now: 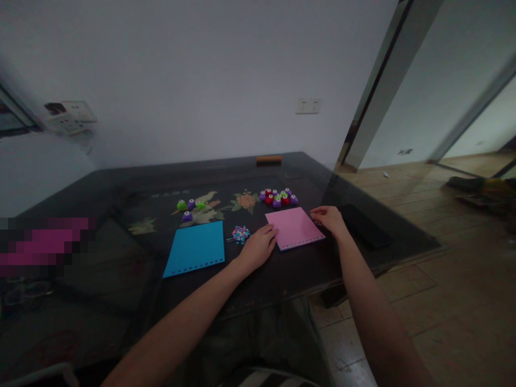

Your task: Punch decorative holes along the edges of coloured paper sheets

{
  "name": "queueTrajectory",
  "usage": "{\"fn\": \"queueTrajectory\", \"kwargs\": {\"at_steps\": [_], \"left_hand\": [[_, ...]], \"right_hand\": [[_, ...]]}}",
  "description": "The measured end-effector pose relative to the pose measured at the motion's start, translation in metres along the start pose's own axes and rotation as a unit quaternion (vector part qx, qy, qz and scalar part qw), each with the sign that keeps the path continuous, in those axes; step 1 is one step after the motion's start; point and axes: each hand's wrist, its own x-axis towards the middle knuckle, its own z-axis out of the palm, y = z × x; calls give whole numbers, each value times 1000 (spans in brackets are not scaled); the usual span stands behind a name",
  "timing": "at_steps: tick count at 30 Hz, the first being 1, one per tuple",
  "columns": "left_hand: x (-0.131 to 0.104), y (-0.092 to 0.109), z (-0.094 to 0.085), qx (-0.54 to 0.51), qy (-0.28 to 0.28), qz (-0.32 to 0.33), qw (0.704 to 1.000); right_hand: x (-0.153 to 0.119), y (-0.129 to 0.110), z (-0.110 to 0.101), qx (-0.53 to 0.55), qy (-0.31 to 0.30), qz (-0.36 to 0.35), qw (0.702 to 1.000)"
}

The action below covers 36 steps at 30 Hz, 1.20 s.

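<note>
- With the left hand (260,244), touching the left edge of the pink hole-punched sheet (296,228), fingers close together; impossible to tell whether pressing or pinching.
- With the right hand (327,219), just beside that sheet's right edge, fingertips gathered narrow; impossible to tell whether holding anything small.
- Apparently steadying or squaring the sheet between both hands; calling, by the look of it, for light, even pressure, so as not to crease or skew the paper.
- Lying flat on the dark tabletop (290,274), between the hands: plain pale pink, roughly square, slightly turned, holed along the near edge, with a thin bluish line there, perhaps from something underneath.
- Near a heap of small pink, white and blue beads (241,233), just left of the left hand.
- Well apart from a blue hole-punched sheet (197,246), likewise flat, farther left.
- Backed by a cluster of purple, red and green eyeball figures (277,203); farther left, behind the blue sheet, by a smaller group (191,204).
- Bordered, past the right hand, by a flat black object (365,226).
</note>
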Motion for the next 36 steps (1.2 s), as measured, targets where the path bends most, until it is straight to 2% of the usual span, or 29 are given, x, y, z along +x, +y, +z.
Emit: {"fn": "queueTrajectory", "kwargs": {"at_steps": [5,9,12,17,23,30,36], "left_hand": [[-1,2,-2,4,11,9,1000],[-2,8,-6,-19,19,40,999],[-3,12,-7,-38,-2,65,997],[-3,12,-6,-48,-32,68,996],[-2,11,-3,-37,-42,56,997],[-2,9,0,-31,-35,66,997],[-2,9,-1,-27,-38,66,997]], "right_hand": [[1,-1,2,-121,-12,-1,993],[6,-9,6,-213,-13,-57,975],[13,-20,18,-273,-38,-109,955],[19,-34,43,-358,-86,-171,914],[8,-39,60,-389,-12,-247,888],[7,-35,67,-374,-70,-255,889],[8,-33,69,-378,-90,-248,888]]}}
